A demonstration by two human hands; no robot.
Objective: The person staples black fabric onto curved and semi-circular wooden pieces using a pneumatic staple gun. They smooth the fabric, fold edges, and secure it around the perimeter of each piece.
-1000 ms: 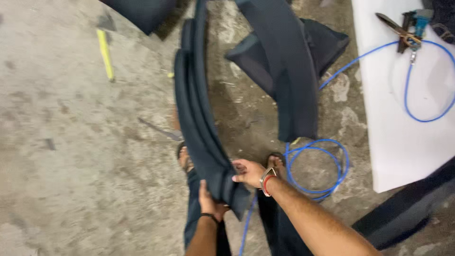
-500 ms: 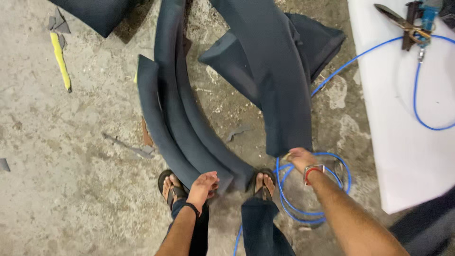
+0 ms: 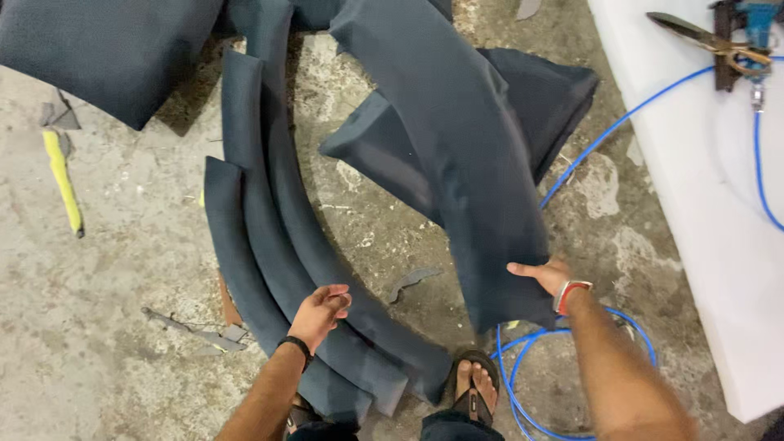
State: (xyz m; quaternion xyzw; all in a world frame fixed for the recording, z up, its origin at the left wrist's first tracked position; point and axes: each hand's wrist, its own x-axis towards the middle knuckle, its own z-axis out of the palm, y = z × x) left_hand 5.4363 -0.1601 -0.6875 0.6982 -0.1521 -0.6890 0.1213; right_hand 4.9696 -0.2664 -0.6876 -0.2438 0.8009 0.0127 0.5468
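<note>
Several long curved pieces covered in dark blue fabric (image 3: 269,245) lie side by side on the concrete floor. My left hand (image 3: 321,313) rests on them near their lower ends, fingers curled over one piece's edge. My right hand (image 3: 545,275) grips the lower edge of a wide dark blue upholstered panel (image 3: 457,163), which runs up and away from me. Another dark blue cushion piece (image 3: 523,106) lies under that panel. My sandalled foot (image 3: 474,388) stands between the two hands.
A blue air hose (image 3: 629,122) coils by my right foot and runs up onto a white slab (image 3: 702,204) at the right, where scissors (image 3: 706,37) and a tool lie. A dark blue cushion (image 3: 98,49) sits top left. A yellow strip (image 3: 61,175) and fabric scraps (image 3: 196,331) lie on the floor.
My right hand has moved right and up, taking hold of the wide panel's lower edge. My left hand has shifted onto the curved pieces. The view has moved closer.
</note>
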